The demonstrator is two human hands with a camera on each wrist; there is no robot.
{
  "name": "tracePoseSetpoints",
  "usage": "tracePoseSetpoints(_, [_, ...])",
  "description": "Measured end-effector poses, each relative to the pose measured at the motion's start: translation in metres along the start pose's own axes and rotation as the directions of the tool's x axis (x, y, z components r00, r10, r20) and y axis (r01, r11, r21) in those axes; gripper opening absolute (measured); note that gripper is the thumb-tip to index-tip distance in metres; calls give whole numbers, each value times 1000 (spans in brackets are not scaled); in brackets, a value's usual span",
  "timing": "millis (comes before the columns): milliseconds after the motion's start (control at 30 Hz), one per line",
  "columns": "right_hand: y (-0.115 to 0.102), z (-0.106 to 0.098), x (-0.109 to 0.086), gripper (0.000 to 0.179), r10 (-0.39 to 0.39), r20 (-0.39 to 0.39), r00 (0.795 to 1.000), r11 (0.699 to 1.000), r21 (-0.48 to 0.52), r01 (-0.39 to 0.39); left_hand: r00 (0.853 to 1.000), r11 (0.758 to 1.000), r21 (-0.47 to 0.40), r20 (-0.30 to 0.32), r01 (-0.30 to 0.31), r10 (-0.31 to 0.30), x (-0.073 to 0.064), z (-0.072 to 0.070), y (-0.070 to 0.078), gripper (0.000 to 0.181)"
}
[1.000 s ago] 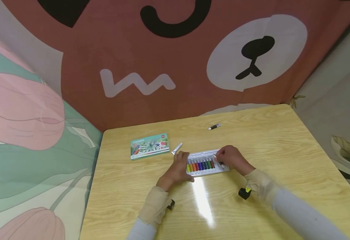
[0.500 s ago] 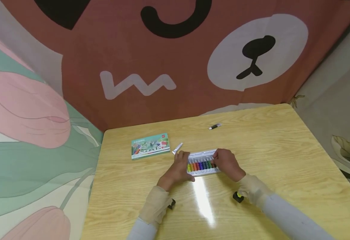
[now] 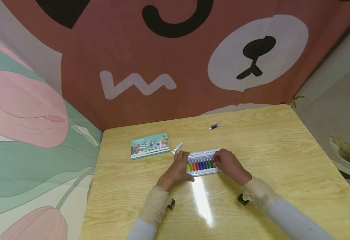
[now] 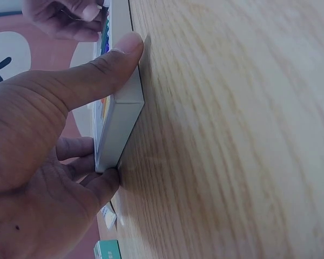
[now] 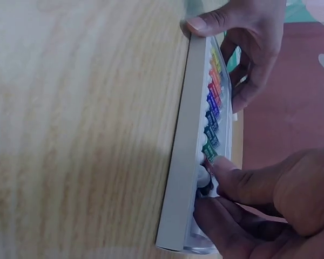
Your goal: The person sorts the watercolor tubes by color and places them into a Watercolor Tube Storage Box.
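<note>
A white tray [image 3: 205, 172] of paint tubes lies on the table, its colours running from yellow at the left to green and brown at the right. My left hand [image 3: 177, 168] grips the tray's left end, thumb along the front side and fingers at the back, as the left wrist view shows. At the right end, my right hand [image 3: 229, 164] pinches a paint tube [image 5: 203, 177] between thumb and fingers. Its white cap shows in the right wrist view; the fingers hide most of its body. Beside it sits a green tube [image 5: 209, 152] in the row.
A teal illustrated box [image 3: 150, 146] lies at the back left. Between it and the tray is a loose white tube [image 3: 177, 148]. Farther back lies a loose black tube [image 3: 214, 126]. A printed cloth [image 3: 133, 110] hangs behind the table's far edge.
My right hand has come down and slightly in over the tray's right end, now covering the tubes there. The left hand stays on the tray, which has not visibly moved.
</note>
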State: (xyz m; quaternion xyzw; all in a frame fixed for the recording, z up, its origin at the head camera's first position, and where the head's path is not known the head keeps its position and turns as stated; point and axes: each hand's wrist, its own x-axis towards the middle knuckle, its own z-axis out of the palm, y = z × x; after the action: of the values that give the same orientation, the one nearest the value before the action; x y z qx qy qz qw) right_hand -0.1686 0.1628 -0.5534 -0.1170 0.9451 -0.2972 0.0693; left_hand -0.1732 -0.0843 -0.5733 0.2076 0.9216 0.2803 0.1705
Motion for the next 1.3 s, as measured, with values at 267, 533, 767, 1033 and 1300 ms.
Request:
tracePoseSetpoints(267, [-5, 0, -7, 18, -54, 10, 998, 998, -10, 54, 1000, 1000, -5, -11, 3, -3, 0, 0, 0, 112])
tracePoseSetpoints(533, [0, 5, -8, 21, -105, -34, 994, 994, -35, 104, 1000, 1000, -2, -4, 10, -10, 1, 0, 1, 112])
tracePoseSetpoints(767, [5, 10, -11, 21, -139, -90, 986, 989, -63, 134, 1000, 1000, 1, -3, 12, -12, 0, 1, 2, 113])
tracePoseSetpoints(1033, [4, 10, -11, 23, -163, -114, 980, 986, -61, 157, 1000, 1000, 5, -2, 15, -15, 0, 0, 1, 112])
tracePoseSetpoints(1300, [-1, 1, -1, 11, -154, -28, 988, 983, -108, 150, 1000, 1000, 4, -2, 14, -14, 0, 1, 0, 113])
